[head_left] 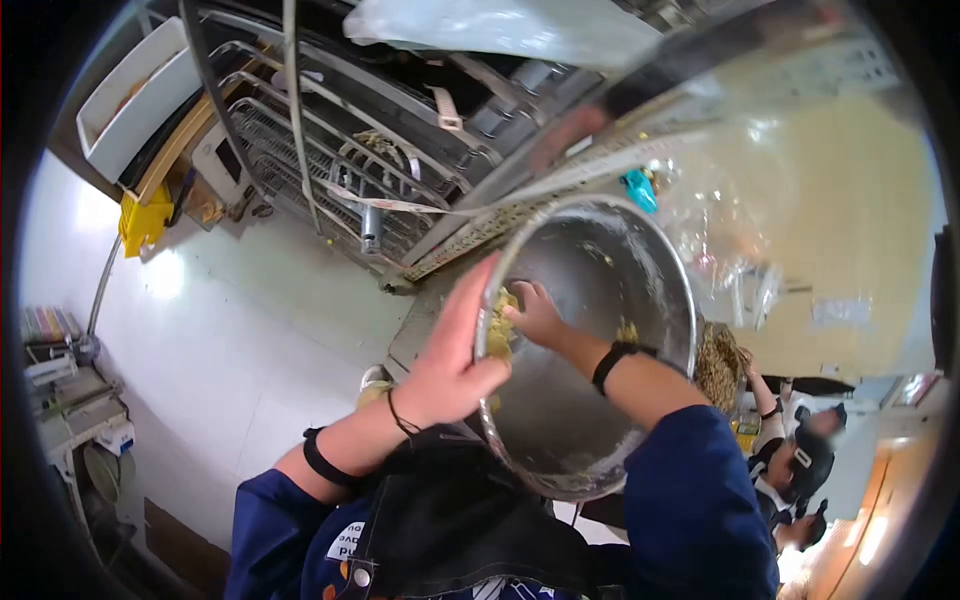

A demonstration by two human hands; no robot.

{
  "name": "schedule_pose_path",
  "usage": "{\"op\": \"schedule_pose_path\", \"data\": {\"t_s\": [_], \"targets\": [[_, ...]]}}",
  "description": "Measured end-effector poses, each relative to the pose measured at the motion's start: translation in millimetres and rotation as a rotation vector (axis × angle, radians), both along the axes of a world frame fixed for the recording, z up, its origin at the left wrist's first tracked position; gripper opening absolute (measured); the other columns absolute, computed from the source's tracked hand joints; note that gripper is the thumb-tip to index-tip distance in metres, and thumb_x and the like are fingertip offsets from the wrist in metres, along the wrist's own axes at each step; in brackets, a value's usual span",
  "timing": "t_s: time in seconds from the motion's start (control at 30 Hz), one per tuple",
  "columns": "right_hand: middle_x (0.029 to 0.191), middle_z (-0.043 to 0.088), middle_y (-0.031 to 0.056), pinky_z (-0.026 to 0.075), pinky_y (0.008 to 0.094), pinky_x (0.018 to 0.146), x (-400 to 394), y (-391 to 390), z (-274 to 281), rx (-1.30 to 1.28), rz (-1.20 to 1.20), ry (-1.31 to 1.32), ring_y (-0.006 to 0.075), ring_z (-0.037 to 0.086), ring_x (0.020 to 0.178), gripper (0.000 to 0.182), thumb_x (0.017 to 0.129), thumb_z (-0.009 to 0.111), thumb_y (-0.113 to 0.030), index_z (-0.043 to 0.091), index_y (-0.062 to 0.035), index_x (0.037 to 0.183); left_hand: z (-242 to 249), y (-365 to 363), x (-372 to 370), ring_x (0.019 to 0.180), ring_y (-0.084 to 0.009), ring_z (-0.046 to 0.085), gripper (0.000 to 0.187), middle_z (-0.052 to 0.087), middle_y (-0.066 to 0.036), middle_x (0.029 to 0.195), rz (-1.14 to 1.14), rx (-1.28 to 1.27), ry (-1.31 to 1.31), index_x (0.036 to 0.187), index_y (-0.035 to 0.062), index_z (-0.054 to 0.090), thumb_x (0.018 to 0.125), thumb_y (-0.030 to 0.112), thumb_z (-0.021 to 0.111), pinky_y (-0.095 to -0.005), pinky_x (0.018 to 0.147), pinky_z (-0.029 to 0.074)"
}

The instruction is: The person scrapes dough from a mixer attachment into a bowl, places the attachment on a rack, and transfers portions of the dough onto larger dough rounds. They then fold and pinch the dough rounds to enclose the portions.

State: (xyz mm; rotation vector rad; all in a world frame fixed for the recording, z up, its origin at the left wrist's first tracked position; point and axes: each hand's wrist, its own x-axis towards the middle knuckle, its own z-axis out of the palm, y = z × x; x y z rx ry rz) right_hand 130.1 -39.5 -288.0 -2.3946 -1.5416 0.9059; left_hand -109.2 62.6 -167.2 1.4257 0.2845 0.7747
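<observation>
A large, deep metal mixing bowl (600, 270) is tilted in front of my body, its inner wall smeared with pale residue. My left hand (455, 355) grips the bowl's rim on the left side, thumb over the edge. Inside the bowl, my right hand (536, 316) has its fingers curled against a lump of yellow, crumbly dough (499, 328) at the left wall. Another small bit of yellow dough (627, 332) sticks further right inside. The fingertips of my right hand are partly hidden by the dough.
A metal wire rack (300, 165) stands at upper left, near a white bin (135, 95). Clear plastic bags (730, 220) lie beyond the bowl on a tan surface (840, 200). Other people (800, 465) are at the right, one hand near a brown, grainy heap (718, 365).
</observation>
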Motion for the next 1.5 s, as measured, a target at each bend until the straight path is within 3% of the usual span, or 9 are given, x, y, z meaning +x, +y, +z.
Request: {"op": "schedule_pose_path", "data": {"t_s": [0.03,0.17,0.27,0.37,0.6,0.9,1.17,1.3,1.5], "targets": [[0.122,0.045,0.0217,0.033,0.0421,0.099,-7.2,-6.0,-15.5,0.130,-0.217,0.147,0.0370,0.043,0.115,0.055,0.081,0.057,-0.028,0.042,-0.0021,0.127,0.5,0.7,-0.6,0.131,-0.0354,0.027,0.082,0.029,-0.022,0.139,0.007,0.024,0.003,0.138,-0.0033,0.020,0.064,0.006,0.053,-0.0382,0.108,0.020],[0.123,0.042,0.0204,0.030,0.0426,0.101,-8.3,-47.0,-110.4,0.321,-0.040,0.095,0.0369,0.039,0.117,0.052,0.080,0.058,-0.020,0.042,-0.0014,0.126,0.0,3.8,0.0,0.132,-0.0370,0.024,0.084,0.024,-0.022,0.142,-0.002,0.050,0.025,0.139,-0.0038,0.018,0.062,0.007,0.053,-0.0399,0.109,0.019],[0.124,0.040,0.0195,0.028,0.0427,0.102,-56.3,-43.4,-69.4,0.259,-0.311,0.326,0.0363,0.036,0.119,0.051,0.079,0.057,-0.015,0.042,-0.0021,0.126,7.6,2.0,-2.8,0.134,-0.0361,0.021,0.085,0.022,-0.022,0.143,-0.048,0.014,0.046,0.139,-0.0038,0.017,0.061,0.007,0.052,-0.0405,0.109,0.017],[0.125,0.041,0.0192,0.030,0.0425,0.101,-61.9,-49.3,-47.9,0.305,0.122,0.083,0.0364,0.037,0.118,0.047,0.082,0.056,-0.017,0.042,-0.0025,0.125,8.6,2.9,-2.0,0.134,-0.0363,0.020,0.084,0.022,-0.022,0.143,-0.052,0.005,0.047,0.138,-0.0058,0.019,0.061,0.006,0.052,-0.0404,0.110,0.016],[0.120,0.044,0.0172,0.036,0.0382,0.094,-76.0,-82.0,-17.6,0.295,0.105,0.370,0.0334,0.044,0.112,0.033,0.085,0.054,-0.013,0.050,-0.0027,0.116,11.6,-0.7,-3.3,0.133,-0.0354,0.023,0.084,0.024,-0.023,0.142,-0.085,-0.157,0.054,0.137,-0.0075,0.020,0.059,0.004,0.051,-0.0406,0.109,0.017],[0.105,0.054,0.0138,0.041,0.0330,0.086,-141.6,-84.5,22.0,0.048,-0.508,0.391,0.0247,0.051,0.099,0.036,0.086,0.057,-0.028,0.055,-0.0016,0.111,7.3,-1.5,0.0,0.133,-0.0336,0.023,0.084,0.024,-0.023,0.141,-0.104,-0.225,0.082,0.136,-0.0092,0.018,0.061,0.009,0.049,-0.0395,0.109,0.016],[0.098,0.061,0.0066,0.044,0.0295,0.077,-149.0,-51.2,111.7,-0.397,-0.878,1.095,0.0147,0.056,0.088,0.036,0.086,0.055,-0.030,0.057,-0.0038,0.112,6.7,-1.6,2.3,0.132,-0.0293,0.025,0.083,0.025,-0.020,0.140,-0.122,-0.198,0.079,0.138,-0.0079,0.016,0.064,0.009,0.049,-0.0385,0.109,0.018],[0.099,0.061,0.0065,0.045,0.0285,0.077,-147.8,-43.5,153.5,-0.369,-0.906,1.112,0.0146,0.056,0.090,0.036,0.087,0.055,-0.030,0.057,-0.0031,0.111,2.9,-8.4,-3.4,0.129,-0.0264,0.029,0.083,0.029,-0.018,0.138,-0.100,-0.232,0.095,0.139,-0.0063,0.015,0.064,0.010,0.049,-0.0369,0.107,0.022],[0.115,0.059,0.0063,0.044,0.0291,0.092,-137.2,-36.4,189.0,-0.095,-1.075,1.637,0.0138,0.057,0.103,0.035,0.092,0.050,-0.028,0.054,-0.0036,0.116,12.4,-14.6,-0.2,0.124,-0.0233,0.035,0.078,0.037,-0.014,0.134,-0.033,-0.282,0.058,0.138,-0.0034,0.022,0.067,0.012,0.049,-0.0339,0.104,0.026]]}}
